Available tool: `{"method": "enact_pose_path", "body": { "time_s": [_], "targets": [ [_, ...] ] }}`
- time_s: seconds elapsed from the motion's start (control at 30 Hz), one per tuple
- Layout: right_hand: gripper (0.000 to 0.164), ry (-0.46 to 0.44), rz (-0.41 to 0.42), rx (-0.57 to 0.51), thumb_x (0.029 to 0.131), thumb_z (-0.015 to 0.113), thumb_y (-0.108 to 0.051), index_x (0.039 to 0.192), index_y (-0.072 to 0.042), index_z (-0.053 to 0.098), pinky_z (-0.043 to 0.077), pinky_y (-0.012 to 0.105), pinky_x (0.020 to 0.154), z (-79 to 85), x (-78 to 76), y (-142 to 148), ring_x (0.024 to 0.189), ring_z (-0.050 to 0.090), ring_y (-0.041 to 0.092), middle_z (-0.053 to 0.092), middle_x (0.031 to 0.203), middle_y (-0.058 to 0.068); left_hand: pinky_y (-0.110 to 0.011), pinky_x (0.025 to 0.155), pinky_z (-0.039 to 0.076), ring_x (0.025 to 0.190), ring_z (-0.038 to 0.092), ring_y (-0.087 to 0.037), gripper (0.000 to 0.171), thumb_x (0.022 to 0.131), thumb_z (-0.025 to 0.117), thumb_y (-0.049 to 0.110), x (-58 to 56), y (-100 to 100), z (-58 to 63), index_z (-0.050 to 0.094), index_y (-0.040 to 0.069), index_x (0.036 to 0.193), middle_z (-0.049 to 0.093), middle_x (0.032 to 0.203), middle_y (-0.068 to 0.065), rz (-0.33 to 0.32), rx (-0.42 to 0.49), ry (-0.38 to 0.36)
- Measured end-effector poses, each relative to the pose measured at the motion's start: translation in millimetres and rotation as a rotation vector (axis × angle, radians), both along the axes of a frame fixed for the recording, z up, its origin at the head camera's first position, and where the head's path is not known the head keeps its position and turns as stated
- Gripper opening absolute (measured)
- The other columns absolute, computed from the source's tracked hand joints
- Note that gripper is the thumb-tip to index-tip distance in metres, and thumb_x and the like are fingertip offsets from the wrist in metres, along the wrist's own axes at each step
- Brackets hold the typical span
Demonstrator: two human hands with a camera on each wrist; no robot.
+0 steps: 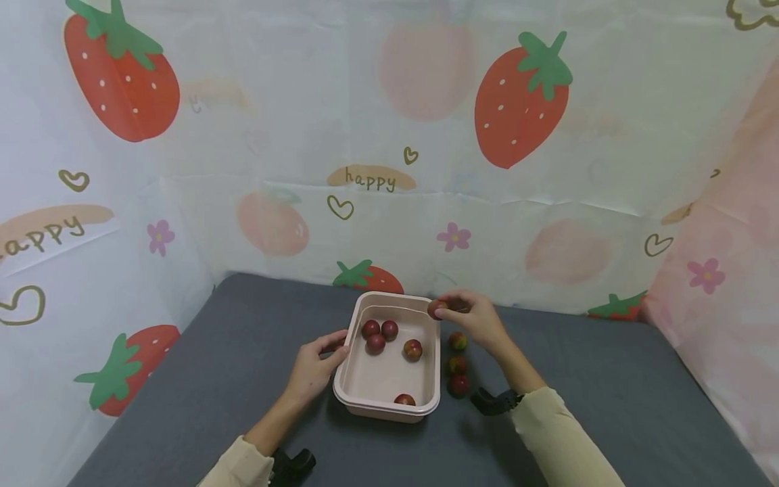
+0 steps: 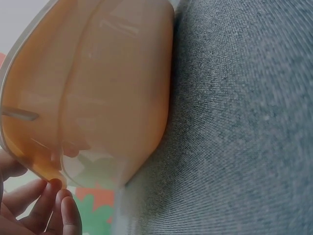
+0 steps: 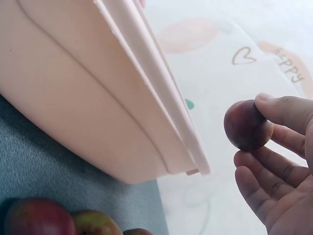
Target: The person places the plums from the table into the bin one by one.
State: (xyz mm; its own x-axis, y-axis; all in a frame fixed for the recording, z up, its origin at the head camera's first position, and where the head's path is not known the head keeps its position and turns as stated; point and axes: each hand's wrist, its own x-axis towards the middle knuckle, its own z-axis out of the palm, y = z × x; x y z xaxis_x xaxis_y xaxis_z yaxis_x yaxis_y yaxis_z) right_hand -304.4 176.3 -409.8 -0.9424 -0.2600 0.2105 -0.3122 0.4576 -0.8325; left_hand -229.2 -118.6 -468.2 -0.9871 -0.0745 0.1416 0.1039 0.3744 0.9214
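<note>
A pale pink rectangular plastic tub [image 1: 368, 379] stands on the table with several dark red plums inside. Three of them form a cluster [image 1: 375, 343] at its far left; a mottled plum [image 1: 412, 350] lies right of these, and another plum [image 1: 404, 400] is partly hidden by the near wall. My left hand [image 1: 312, 370] holds the tub's left rim between thumb and fingers. At the far right corner, my right hand [image 1: 477, 319] pinches a plum [image 3: 247, 126] between thumb and fingertips, at about rim height in the head view.
Three plums stand in a row along the tub's right side: a yellowish-red one [image 1: 458, 341], a mottled one [image 1: 457, 365] and a dark red one [image 1: 458, 386]. Dark grey cloth [image 1: 262, 338] covers the table. A strawberry-print curtain [image 1: 292, 135] hangs behind and at both sides.
</note>
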Motion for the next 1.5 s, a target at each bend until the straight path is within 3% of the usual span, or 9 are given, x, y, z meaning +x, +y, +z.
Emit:
{"method": "enact_pose_path", "body": {
  "time_s": [0.17,0.37,0.77,1.07,1.5],
  "targets": [
    [0.034,0.007,0.017,-0.005,0.085,0.075,-0.020,0.113,0.000,0.068,0.054,0.030,0.080,-0.3,-0.7,-6.3,0.093,0.068,0.023,0.071,0.107,0.018,-0.047,0.097,0.047,0.111,0.061,-0.028,0.036,0.092,0.066,0.014,-0.9,-0.7,-1.3,0.064,0.004,0.126,0.070,0.112,-0.015,-0.002,0.001,0.001],
    [0.034,0.035,0.039,0.009,0.085,0.075,-0.019,0.113,0.000,0.068,0.055,0.036,0.083,-4.9,-4.8,-13.1,0.093,0.069,0.024,0.071,0.106,0.018,-0.045,0.096,0.047,0.111,0.061,-0.027,0.036,0.092,0.065,0.014,-1.8,-1.6,-1.9,0.064,0.004,0.127,0.070,0.112,-0.015,-0.003,-0.007,-0.006],
    [0.034,-0.004,0.042,0.014,0.087,0.073,-0.019,0.115,-0.001,0.068,0.055,0.038,0.087,-11.1,-9.1,-23.9,0.099,0.069,0.026,0.071,0.109,0.018,-0.040,0.094,0.047,0.110,0.061,-0.027,0.035,0.092,0.065,0.013,-2.0,-1.9,-2.5,0.064,0.003,0.126,0.070,0.111,-0.015,-0.004,-0.013,0.002],
    [0.030,0.002,0.050,0.028,0.086,0.073,-0.015,0.110,0.002,0.068,0.056,0.038,0.083,-14.4,-11.7,-29.4,0.094,0.069,0.027,0.072,0.104,0.018,-0.048,0.097,0.046,0.113,0.060,-0.029,0.036,0.093,0.065,0.015,-0.9,1.0,0.4,0.063,0.004,0.127,0.069,0.115,-0.016,-0.012,-0.009,-0.009],
    [0.026,-0.005,0.044,0.071,0.086,0.074,-0.016,0.107,-0.001,0.070,0.056,0.038,0.083,-17.3,-14.5,-31.9,0.091,0.069,0.023,0.073,0.102,0.015,-0.049,0.098,0.046,0.114,0.060,-0.029,0.036,0.094,0.064,0.016,-1.5,0.8,-0.7,0.063,0.005,0.128,0.068,0.116,-0.016,-0.014,-0.013,-0.014]
  ]
}}
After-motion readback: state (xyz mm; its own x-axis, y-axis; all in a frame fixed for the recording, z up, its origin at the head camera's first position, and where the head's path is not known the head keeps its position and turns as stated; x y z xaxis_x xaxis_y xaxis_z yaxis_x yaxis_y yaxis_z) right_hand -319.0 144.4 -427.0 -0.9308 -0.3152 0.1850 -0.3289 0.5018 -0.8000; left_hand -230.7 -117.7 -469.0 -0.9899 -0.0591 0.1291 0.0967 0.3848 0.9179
